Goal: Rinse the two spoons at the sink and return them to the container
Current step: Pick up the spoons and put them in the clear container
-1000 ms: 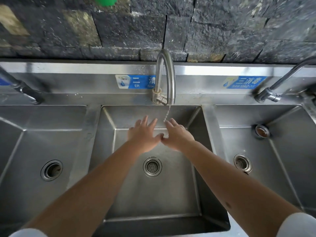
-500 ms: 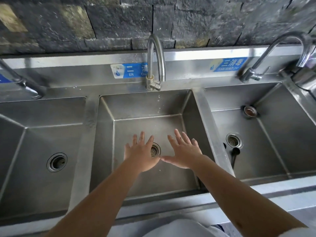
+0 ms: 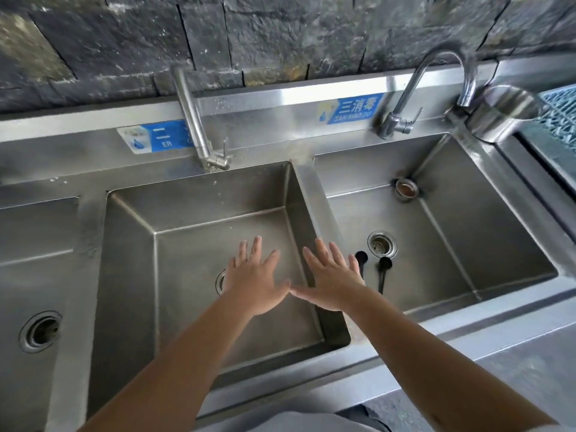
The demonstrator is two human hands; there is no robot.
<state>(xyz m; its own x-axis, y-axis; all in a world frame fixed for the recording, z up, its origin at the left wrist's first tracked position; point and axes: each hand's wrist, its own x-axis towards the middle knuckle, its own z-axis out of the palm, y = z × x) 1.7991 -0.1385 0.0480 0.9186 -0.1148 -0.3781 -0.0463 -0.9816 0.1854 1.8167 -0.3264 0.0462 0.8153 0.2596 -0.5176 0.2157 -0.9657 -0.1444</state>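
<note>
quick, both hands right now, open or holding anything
left hand: open, fingers spread, holding nothing
right hand: open, fingers spread, holding nothing

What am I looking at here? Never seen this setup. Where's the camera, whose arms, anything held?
There is no robot. A person wears one wide-angle camera on the head, looking forward and down, so the two bare arms entering from the bottom are their own. The left hand and right hand are both open, fingers spread, palms down, holding nothing. They hover over the middle basin of a steel sink unit. Two dark spoons lie in the right basin, near its drain. Each of these two basins has a tap behind it: the middle tap and the right tap. No water stream is visible. A steel container sits at the far right.
</note>
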